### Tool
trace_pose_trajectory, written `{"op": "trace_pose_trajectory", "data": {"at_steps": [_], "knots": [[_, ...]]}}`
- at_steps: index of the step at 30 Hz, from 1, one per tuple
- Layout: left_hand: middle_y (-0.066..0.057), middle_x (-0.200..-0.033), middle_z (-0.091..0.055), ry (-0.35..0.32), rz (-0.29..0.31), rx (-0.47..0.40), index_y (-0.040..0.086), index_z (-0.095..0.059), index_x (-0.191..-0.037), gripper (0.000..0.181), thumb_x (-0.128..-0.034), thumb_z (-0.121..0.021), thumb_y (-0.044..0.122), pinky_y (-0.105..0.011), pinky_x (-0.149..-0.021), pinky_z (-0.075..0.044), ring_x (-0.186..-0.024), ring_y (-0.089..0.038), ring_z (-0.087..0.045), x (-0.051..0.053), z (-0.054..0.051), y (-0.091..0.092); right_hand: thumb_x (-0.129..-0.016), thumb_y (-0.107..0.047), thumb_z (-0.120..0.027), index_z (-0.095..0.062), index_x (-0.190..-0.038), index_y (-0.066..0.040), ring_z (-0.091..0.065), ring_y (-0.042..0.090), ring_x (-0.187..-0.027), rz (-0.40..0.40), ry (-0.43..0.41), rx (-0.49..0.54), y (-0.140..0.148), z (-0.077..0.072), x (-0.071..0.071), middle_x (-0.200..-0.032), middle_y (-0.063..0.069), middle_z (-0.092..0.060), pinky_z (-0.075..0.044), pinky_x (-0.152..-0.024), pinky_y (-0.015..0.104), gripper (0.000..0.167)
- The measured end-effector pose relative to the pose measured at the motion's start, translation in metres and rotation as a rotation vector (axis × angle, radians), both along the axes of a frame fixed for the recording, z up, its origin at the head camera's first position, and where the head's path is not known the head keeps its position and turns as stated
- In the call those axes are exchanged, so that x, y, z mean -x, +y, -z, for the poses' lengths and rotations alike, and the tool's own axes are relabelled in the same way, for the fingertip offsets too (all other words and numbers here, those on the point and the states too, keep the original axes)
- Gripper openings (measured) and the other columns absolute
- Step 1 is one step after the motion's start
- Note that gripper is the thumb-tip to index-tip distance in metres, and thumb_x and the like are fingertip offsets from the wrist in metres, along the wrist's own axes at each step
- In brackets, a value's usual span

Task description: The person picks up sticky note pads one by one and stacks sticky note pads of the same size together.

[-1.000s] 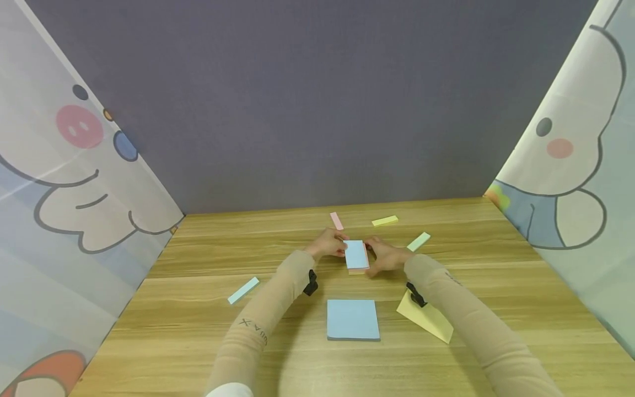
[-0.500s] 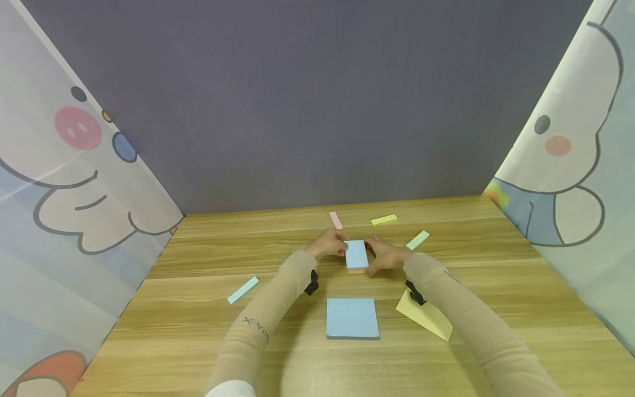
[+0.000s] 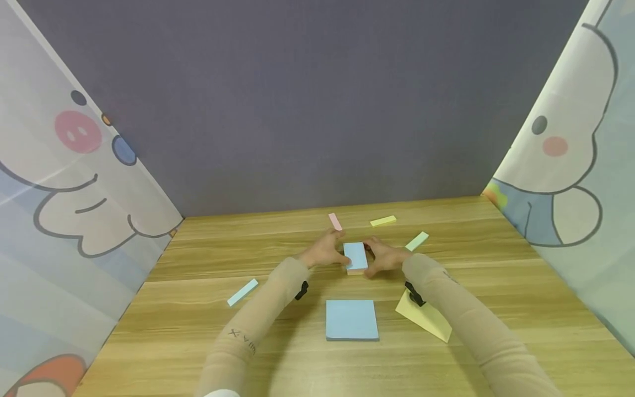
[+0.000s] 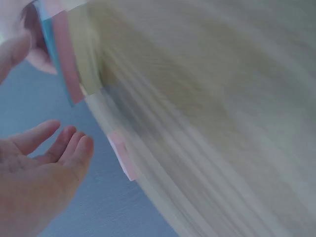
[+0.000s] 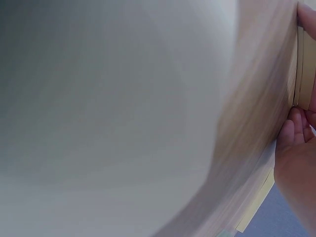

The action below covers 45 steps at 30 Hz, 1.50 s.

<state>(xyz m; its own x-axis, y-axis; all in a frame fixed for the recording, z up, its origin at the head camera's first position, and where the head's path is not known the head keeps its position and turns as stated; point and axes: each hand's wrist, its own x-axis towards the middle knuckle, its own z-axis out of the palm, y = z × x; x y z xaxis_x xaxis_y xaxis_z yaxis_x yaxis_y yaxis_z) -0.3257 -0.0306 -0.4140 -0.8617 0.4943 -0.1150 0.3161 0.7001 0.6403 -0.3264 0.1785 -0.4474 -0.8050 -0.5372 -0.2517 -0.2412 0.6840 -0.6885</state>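
A small stack of note pads, light blue on top, lies between the two hands. In the left wrist view its side shows blue, pink and yellow layers. My left hand is at the stack's left, thumb near its lower left corner; in the left wrist view that hand has its fingers apart from the pads. From the right side my right hand grips the stack, thumb at the near corner and fingers at the far one. The right wrist view shows this hand against the pads' edge.
A larger blue square pad lies nearer the front, with a yellow sheet partly beneath the right forearm. Narrow strips lie around: pink, yellow, green, pale blue. A dark panel stands behind the table.
My left hand has loosened from the stack and spread, its thumb lower along the left side. The pink layer at the stack's right edge has gone under the blue top. My right hand stays.
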Motion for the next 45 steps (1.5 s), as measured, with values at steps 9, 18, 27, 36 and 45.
{"op": "trace_pose_trajectory", "data": {"at_steps": [9, 18, 27, 36, 45], "knots": [[-0.011, -0.137, -0.04, -0.026, 0.057, 0.043, 0.003, -0.041, -0.134, 0.083, -0.0661, -0.082, 0.029, -0.036, -0.098, -0.041, -0.119, -0.024, -0.046, -0.008, 0.011, -0.002, -0.067, -0.021, -0.08, -0.027, -0.137, 0.002, -0.033, 0.03, -0.125, 0.02, -0.006, 0.033, 0.0, 0.0, -0.001, -0.135, 0.014, -0.032, -0.03, -0.105, 0.046, 0.091], [-0.011, -0.143, -0.035, 0.052, 0.061, 0.133, 0.003, -0.037, -0.138, 0.087, -0.0676, -0.08, 0.034, -0.035, -0.099, -0.04, -0.123, -0.024, -0.044, -0.006, 0.016, 0.002, -0.067, -0.022, -0.08, -0.028, -0.137, 0.001, -0.035, 0.029, -0.123, 0.026, -0.01, 0.03, -0.002, 0.001, -0.002, -0.134, 0.014, -0.033, -0.031, -0.104, 0.046, 0.091], [-0.017, -0.15, -0.022, 0.045, 0.07, 0.112, 0.002, -0.035, -0.138, 0.088, -0.0689, -0.08, 0.032, -0.038, -0.103, -0.037, -0.129, -0.028, -0.037, -0.006, 0.015, 0.002, -0.067, -0.02, -0.079, -0.026, -0.138, 0.001, -0.033, 0.03, -0.125, 0.025, -0.014, 0.026, -0.003, -0.001, -0.002, -0.135, 0.015, -0.031, -0.03, -0.105, 0.046, 0.091], [-0.012, -0.142, -0.036, 0.09, 0.093, 0.168, 0.005, -0.04, -0.136, 0.084, -0.0691, -0.079, 0.036, -0.037, -0.101, -0.039, -0.127, -0.026, -0.039, -0.005, 0.014, 0.005, -0.067, -0.02, -0.08, -0.026, -0.137, 0.001, -0.035, 0.03, -0.123, 0.031, -0.008, 0.019, -0.001, 0.0, -0.002, -0.134, 0.015, -0.031, -0.031, -0.103, 0.047, 0.091], [-0.015, -0.146, -0.03, 0.084, 0.099, 0.21, 0.004, -0.041, -0.136, 0.084, -0.0683, -0.079, 0.036, -0.039, -0.102, -0.037, -0.135, -0.029, -0.028, -0.005, 0.007, 0.007, -0.067, -0.022, -0.079, -0.025, -0.138, 0.0, -0.034, 0.03, -0.123, 0.027, -0.026, 0.021, -0.001, 0.0, 0.0, -0.136, 0.014, -0.029, -0.031, -0.103, 0.046, 0.091]]}}
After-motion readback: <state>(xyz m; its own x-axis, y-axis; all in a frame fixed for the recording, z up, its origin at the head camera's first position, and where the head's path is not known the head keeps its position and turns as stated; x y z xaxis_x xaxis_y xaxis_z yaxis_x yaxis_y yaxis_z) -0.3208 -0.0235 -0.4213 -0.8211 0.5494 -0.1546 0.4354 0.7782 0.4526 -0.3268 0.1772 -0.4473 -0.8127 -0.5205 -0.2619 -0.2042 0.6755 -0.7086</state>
